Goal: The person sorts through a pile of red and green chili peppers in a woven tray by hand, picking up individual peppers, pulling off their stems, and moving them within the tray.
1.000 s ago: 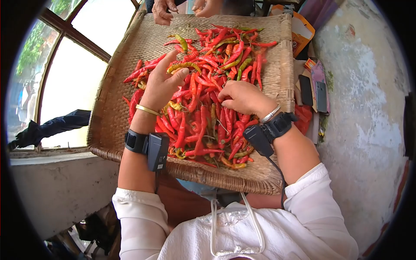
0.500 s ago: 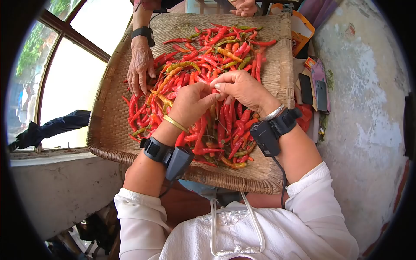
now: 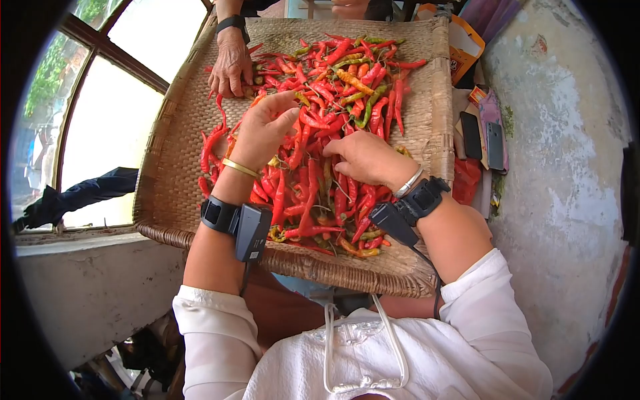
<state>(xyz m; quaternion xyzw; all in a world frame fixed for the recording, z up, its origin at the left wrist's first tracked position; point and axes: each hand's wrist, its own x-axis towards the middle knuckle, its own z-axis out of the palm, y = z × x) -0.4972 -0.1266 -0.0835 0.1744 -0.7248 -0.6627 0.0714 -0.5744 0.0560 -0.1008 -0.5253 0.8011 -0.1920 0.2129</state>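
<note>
Red chili peppers, with some green and orange ones, are heaped in a large woven basket tray. My left hand is over the left side of the heap, thumb apart from the fingers, with nothing visible in it. To its right, my right hand reaches down to the middle of the heap. Its index finger and thumb are slightly apart beside the peppers, and the other fingers are hidden beneath the hand. Another person's hand rests at the tray's far left, touching peppers.
A window and a dark folded umbrella are on the left. Two phones lie beside the tray on the right, near an orange box. A worn plaster wall bounds the right side.
My hands were together over the peppers and have moved apart, the left up and leftward, the right down toward the heap. The other person's hand has moved farther back.
</note>
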